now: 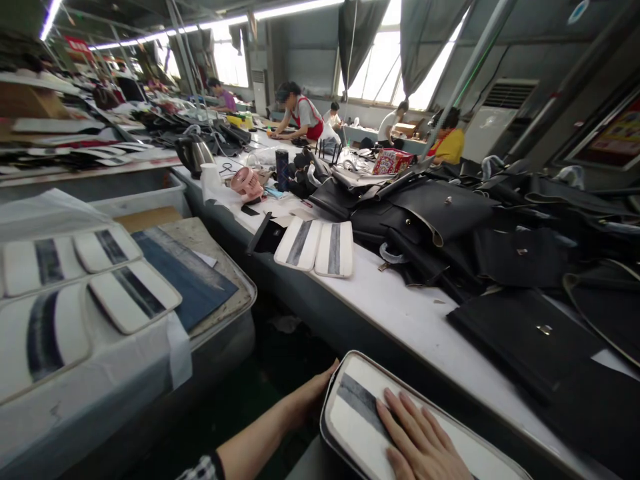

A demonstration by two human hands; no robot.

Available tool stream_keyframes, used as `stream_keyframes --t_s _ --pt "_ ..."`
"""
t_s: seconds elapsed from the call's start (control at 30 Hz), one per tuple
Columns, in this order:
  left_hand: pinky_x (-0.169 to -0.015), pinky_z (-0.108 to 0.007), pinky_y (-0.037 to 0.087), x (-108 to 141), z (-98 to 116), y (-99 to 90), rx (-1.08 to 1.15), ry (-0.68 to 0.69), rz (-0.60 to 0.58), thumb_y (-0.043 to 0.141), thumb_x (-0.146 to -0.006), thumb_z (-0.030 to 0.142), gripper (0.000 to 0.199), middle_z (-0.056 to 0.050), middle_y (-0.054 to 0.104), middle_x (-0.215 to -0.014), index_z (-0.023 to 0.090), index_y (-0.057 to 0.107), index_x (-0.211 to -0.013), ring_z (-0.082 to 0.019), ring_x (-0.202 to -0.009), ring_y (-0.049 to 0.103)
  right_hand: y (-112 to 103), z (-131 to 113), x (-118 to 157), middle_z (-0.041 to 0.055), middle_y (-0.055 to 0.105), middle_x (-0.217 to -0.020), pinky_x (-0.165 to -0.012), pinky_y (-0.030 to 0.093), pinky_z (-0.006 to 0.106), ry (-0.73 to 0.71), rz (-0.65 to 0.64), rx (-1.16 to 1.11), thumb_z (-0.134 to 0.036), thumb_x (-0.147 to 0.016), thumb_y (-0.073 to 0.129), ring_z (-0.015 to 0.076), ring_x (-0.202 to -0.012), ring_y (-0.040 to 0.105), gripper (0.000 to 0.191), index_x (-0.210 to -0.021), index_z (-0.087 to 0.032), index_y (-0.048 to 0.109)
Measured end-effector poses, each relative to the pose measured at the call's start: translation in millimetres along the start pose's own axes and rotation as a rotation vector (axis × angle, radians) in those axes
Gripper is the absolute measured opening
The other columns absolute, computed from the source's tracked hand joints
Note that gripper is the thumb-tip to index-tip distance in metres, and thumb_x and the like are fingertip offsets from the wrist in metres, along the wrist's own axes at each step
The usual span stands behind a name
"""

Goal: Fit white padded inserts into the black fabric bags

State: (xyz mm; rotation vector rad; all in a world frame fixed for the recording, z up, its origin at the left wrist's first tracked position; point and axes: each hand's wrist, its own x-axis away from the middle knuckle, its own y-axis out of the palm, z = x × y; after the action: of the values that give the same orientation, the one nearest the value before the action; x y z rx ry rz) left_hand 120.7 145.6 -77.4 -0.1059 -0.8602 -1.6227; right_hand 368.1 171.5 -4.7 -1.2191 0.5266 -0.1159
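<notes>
A white rounded panel with a dark stripe (357, 433) lies at the bottom centre, on a piece with a raised dark rim. My right hand (420, 433) rests flat on the panel, fingers spread over the stripe's edge. At the rim's left side is my left hand (320, 387), its fingers mostly hidden behind the piece. Two similar striped panels (334, 250) lie side by side on the white table (370, 293). More striped panels (135, 297) are laid out at the left, over translucent sheeting.
Black leather bags (440, 207) are heaped along the table's right side. A dark blue board (185, 273) sits on a tray at left. A pink fan (246, 183) and a kettle (195, 155) stand farther back. Several people work beyond.
</notes>
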Motion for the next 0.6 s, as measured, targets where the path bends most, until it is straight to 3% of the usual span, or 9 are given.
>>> stream_keyframes --t_s 0.17,0.23,0.37,0.6 --pt "-0.081 -0.036 0.051 -9.2 -20.2 -5.9 0.144 -0.094 -0.033 0.047 -0.075 0.082 0.075 -0.012 0.073 -0.089 0.015 0.072 -0.096 -0.029 -0.091 0.067 -15.9 -0.9 -22.5 0.0047 0.049 -0.144 -0.095 0.054 0.034 0.175 -0.025 -0.313 -0.036 -0.095 0.048 0.0249 -0.127 0.052 0.043 -0.137 -0.025 0.054" --pt "-0.079 -0.035 0.051 -10.8 -24.7 -10.5 0.159 -0.1 -0.015 0.046 -0.076 0.082 0.073 -0.012 0.073 -0.09 0.016 0.072 -0.095 -0.03 -0.093 0.067 -15.5 -5.0 -35.4 0.0055 0.044 -0.147 -0.1 0.051 0.037 0.187 -0.077 -0.392 -0.036 -0.097 0.044 0.0253 -0.132 0.046 0.047 -0.142 -0.023 0.047" --pt "-0.083 -0.036 0.049 -10.8 -28.6 -16.2 0.212 -0.082 -0.006 0.049 -0.078 0.079 0.072 -0.013 0.072 -0.099 0.016 0.07 -0.107 -0.03 -0.099 0.065 -0.9 -13.0 -51.0 0.0045 0.035 -0.152 -0.1 0.05 0.044 0.028 -0.222 -0.359 -0.044 -0.095 0.048 0.0295 -0.137 0.039 0.066 -0.153 -0.027 0.02" --pt "-0.085 -0.038 0.048 -4.9 -31.0 -19.4 0.282 -0.106 -0.03 0.053 -0.077 0.077 0.073 -0.012 0.071 -0.102 0.016 0.067 -0.114 -0.031 -0.099 0.064 -0.2 -17.2 -52.5 0.0116 0.031 -0.152 -0.096 0.052 0.045 -0.088 -0.226 -0.2 -0.046 -0.094 0.048 0.0327 -0.134 0.041 0.071 -0.153 -0.02 0.02"
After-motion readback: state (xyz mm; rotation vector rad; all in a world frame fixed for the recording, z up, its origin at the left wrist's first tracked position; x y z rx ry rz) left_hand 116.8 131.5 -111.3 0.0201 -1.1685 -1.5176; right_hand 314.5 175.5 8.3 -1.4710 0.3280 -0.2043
